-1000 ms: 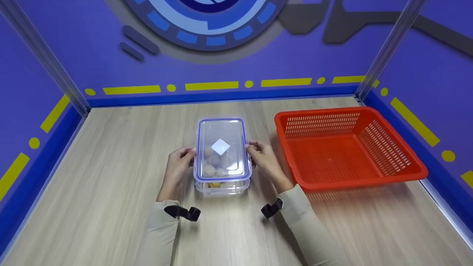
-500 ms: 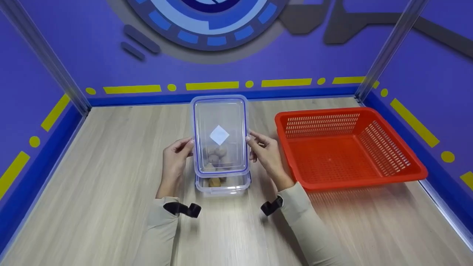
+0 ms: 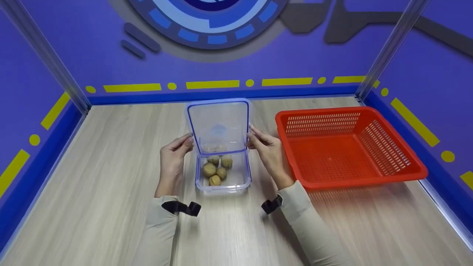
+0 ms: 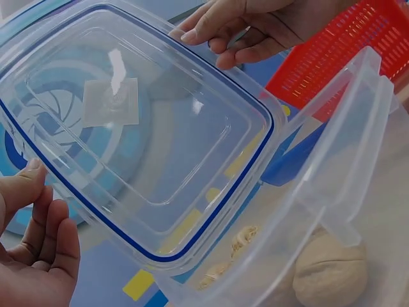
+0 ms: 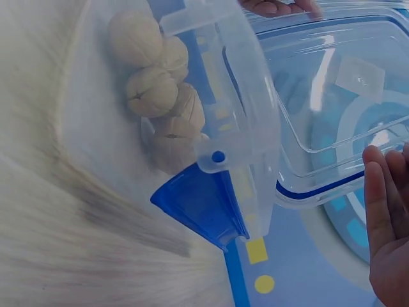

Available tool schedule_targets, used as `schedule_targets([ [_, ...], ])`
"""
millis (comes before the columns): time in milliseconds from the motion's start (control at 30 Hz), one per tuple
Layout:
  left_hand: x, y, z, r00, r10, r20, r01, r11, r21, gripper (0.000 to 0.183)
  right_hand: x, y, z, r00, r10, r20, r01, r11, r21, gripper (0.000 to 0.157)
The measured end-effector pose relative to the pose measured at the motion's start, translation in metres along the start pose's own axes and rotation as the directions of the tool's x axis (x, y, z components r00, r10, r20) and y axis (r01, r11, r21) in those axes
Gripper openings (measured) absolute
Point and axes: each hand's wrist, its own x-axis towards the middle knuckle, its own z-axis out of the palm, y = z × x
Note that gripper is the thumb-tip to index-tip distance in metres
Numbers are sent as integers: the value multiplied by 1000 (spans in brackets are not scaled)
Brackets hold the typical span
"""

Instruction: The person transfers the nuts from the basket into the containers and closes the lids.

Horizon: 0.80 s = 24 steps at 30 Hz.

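Note:
My left hand [image 3: 173, 159] pinches the left edge of a clear plastic lid [image 3: 218, 125] with a blue seal. Opposite it, my right hand [image 3: 269, 153] holds the lid's right edge between thumb and fingers. The lid is tilted up steeply above the back of a clear food container [image 3: 240, 181], whose front part is uncovered. Inside lie several walnuts [image 3: 209, 170], clustered toward the left; the rearmost show through the lid. A white diamond label [image 4: 110, 102] sits on the lid in the left wrist view. One blue clip [image 5: 203, 201] hangs folded out from the container's side in the right wrist view.
A red slatted plastic basket [image 3: 332, 184] stands on the wooden table [image 3: 122, 177], just right of my right forearm. Blue-purple panels [image 3: 207, 70] wall off the back and both sides.
The lid has come up off the container and swung from nearly flat to steeply tilted, its front edge moving back and uncovering the walnuts. Both hands have moved slightly away from me with it.

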Motion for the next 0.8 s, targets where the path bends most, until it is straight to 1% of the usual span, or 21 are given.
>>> schedule_targets([
  [100,-1,1,0,1000,-19,3,19,1000,-4,20,-2,1,-2,1000,-30,7,30,999,11,31],
  [167,-1,1,1,999,-33,-2,33,999,-18,19,-3,2,-3,999,-31,16,30,999,15,31],
  [333,-1,1,1,999,-49,3,49,997,-65,17,-5,4,-6,999,6,38,-6,1000,3,31],
  [500,-1,0,-1,998,-45,40,49,994,-94,15,-6,6,-6,998,32,47,-32,999,-7,27],
  [567,-2,0,-2,997,-51,57,57,992,-112,14,-6,6,-6,998,44,47,-42,999,-26,24],
  [667,-2,-1,-4,995,-65,80,75,988,-136,19,-6,9,-6,997,65,47,-63,997,-38,21],
  [800,-3,-2,-6,994,-77,78,87,986,-139,20,-7,11,-5,996,89,27,-88,995,-47,21],
])
